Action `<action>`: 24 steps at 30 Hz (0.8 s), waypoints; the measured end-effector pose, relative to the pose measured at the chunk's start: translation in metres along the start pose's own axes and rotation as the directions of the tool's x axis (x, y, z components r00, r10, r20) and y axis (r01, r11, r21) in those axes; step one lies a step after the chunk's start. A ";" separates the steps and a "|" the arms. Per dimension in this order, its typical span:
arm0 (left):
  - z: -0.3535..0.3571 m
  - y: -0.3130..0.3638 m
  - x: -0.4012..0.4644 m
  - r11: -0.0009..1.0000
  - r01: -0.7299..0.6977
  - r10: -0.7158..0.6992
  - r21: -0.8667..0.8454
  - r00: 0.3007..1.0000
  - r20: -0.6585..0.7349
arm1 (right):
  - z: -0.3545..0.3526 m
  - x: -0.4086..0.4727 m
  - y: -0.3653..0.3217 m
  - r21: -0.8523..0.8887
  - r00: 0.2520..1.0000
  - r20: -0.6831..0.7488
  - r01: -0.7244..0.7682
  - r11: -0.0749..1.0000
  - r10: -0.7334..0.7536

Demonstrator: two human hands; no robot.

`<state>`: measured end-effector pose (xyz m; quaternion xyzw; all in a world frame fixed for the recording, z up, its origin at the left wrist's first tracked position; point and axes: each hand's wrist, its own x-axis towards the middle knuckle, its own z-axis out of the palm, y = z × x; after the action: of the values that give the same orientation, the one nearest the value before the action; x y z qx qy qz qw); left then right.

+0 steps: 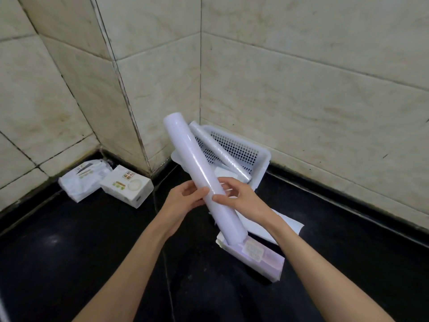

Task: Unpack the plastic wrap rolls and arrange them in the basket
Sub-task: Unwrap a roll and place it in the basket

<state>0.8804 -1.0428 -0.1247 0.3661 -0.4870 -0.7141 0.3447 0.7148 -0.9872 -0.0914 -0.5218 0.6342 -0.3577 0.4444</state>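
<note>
Fingers of both hands wrap a smooth cylindrical roll.

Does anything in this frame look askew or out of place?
The roll already in the basket lies askew: this wrapped roll runs diagonally, its upper end jutting over the basket's rim. An opened box lies on the black counter. Both hands hold another roll.

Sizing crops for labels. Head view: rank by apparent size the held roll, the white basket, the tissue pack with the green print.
1. Held roll, though nearest the camera.
2. White basket, partly hidden, so its rank against the roll is unsure.
3. Tissue pack, clearly smallest.
</note>
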 end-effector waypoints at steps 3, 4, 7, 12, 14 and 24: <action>0.006 0.011 0.023 0.998 -0.015 0.017 -0.062 0.999 0.039 | -0.015 0.021 -0.010 -0.096 1.000 0.013 0.020 0.995 -0.019; 0.007 0.015 0.031 0.998 -0.022 0.025 -0.059 0.999 0.043 | -0.021 0.029 -0.013 -0.137 0.999 0.014 0.032 0.990 -0.030; 0.006 0.022 0.059 0.998 -0.056 0.057 -0.027 0.998 0.028 | -0.035 0.063 -0.016 -0.264 0.998 -0.031 0.038 0.964 -0.048; -0.012 0.007 0.110 0.898 0.001 0.087 0.439 0.980 -0.179 | -0.054 0.131 0.002 -0.467 0.990 -0.131 -0.017 0.884 -0.050; -0.022 -0.008 0.123 0.735 -0.053 0.183 0.676 0.975 -0.123 | -0.056 0.159 0.015 -0.506 0.992 -0.130 -0.066 0.860 0.000; -0.058 -0.048 0.167 0.187 -0.279 0.169 0.942 0.954 0.248 | -0.044 0.226 0.077 -0.545 0.984 -0.157 -0.157 0.824 0.084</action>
<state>0.8409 -1.1962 -0.2166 0.3932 -0.8863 -0.2131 0.1203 0.6331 -1.1939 -0.1897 -0.5635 0.7690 -0.1619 0.2548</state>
